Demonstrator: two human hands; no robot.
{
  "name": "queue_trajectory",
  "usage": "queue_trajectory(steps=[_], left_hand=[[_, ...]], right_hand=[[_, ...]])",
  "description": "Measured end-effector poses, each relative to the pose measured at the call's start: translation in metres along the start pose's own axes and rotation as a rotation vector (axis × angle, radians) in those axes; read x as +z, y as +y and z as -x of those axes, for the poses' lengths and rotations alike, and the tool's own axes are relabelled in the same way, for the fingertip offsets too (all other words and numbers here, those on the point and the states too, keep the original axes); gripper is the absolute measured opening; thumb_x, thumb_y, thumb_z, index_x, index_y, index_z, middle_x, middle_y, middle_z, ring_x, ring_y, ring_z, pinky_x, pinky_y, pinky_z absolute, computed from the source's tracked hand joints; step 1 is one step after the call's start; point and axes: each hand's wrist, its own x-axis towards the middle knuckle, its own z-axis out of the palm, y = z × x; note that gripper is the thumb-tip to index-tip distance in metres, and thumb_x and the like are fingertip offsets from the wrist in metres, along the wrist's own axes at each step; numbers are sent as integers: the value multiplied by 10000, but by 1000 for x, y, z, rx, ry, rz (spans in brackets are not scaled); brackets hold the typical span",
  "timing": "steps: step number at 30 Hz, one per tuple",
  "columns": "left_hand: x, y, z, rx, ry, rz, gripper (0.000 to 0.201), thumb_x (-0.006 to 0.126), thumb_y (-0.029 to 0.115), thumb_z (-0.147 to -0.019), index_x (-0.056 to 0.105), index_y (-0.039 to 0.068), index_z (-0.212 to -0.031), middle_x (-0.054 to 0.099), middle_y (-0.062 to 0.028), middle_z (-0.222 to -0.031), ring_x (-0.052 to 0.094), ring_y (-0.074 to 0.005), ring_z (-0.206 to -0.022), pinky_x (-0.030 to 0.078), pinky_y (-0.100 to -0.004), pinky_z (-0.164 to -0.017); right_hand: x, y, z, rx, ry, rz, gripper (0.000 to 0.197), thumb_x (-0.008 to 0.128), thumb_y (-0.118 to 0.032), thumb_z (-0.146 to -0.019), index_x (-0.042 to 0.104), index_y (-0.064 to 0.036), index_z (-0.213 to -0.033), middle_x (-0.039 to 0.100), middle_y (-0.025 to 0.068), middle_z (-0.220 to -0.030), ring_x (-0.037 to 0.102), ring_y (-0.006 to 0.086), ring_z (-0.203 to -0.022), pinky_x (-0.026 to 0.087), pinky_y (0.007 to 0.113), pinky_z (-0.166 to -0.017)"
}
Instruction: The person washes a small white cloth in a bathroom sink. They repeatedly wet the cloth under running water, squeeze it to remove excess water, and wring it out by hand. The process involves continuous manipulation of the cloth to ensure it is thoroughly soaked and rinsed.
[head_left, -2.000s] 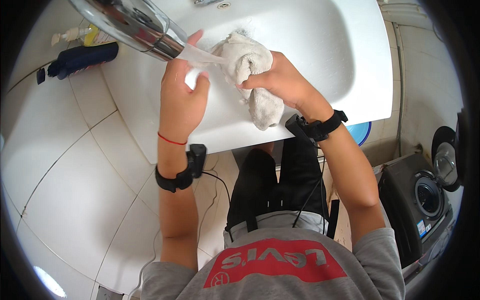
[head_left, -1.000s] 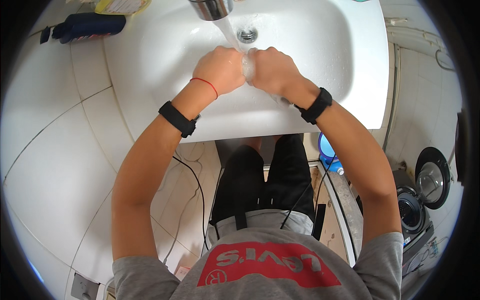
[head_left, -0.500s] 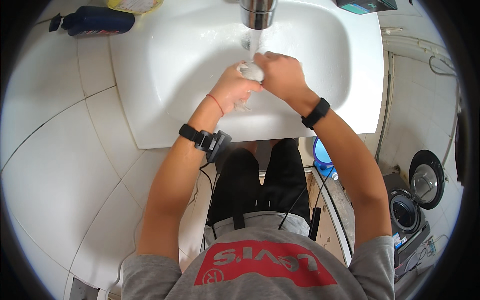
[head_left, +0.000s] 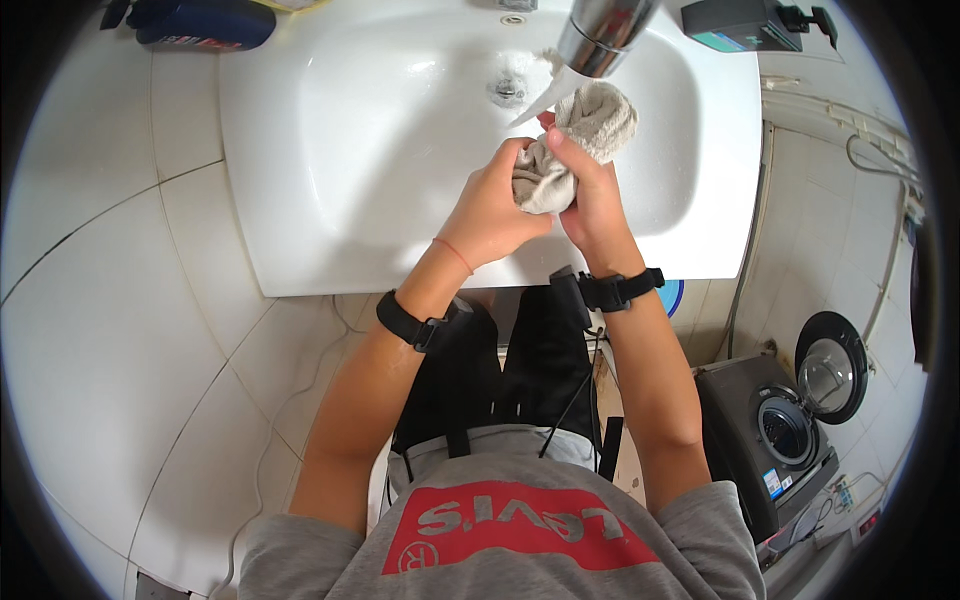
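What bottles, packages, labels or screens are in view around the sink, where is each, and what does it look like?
Dark blue plastic bottle: lying on its side, top left by the white sink, label unreadable.
Black box-shaped device with teal panel: top right beside the chrome tap.
Small blue-and-white sticker: front of the dark grey washing machine, lower right.

My left hand [head_left: 492, 212] and right hand [head_left: 592, 200] are raised together at the far centre, both closed, fingers [head_left: 520, 155] curled inward and knuckles facing me. The two hands press close, thumbs nearly touching. Both forearms come up from the near edge and converge, elbows bent and spread apart. Each wrist carries a black strap; the left also has a thin red string.
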Motion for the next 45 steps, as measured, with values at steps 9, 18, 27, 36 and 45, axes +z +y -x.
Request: queue_trajectory(steps=[9,18,27,36,45], left_hand=[[-16,-1,-51,157,153,-874,219,669,189,-821,687,9,-946,704,-250,-882,684,-443,-827,567,-509,-760],[-14,-5,-34,73,187,-553,303,709,215,-817,704,-5,-1025,713,-248,-893,689,-424,-890,561,-487,-831],[-34,-13,-19,-9,149,-291,382,713,139,-850,616,-1,-1192,710,-162,-994,691,-313,-943,544,-427,-870],[-10,-8,-4,65,264,980,668,673,241,-950,336,90,-1506,526,-127,-1272,568,-225,-1157,520,-412,-948],[15,10,-30,217,611,655,361,612,346,-1027,632,-9,-967,619,-27,-811,548,-95,-740,494,-288,-696]], right_hand=[[15,-18,-24,-155,-53,-4,443,708,-82,-871,548,60,-1259,644,124,-1145,639,252,-1060,530,405,-936],[32,2,-42,-156,154,-154,282,638,-24,-843,614,79,-1105,643,132,-999,647,252,-901,549,406,-796],[33,-4,-32,-159,15,207,253,670,-10,-803,620,48,-1044,645,112,-993,644,200,-881,538,345,-728],[30,-3,-4,-571,-244,1001,632,804,-18,-685,536,0,-1257,651,132,-1110,663,265,-987,532,359,-863],[12,-1,6,-446,-358,1067,840,869,-55,-641,459,-57,-1374,488,136,-1333,485,300,-1240,440,418,-1023]])
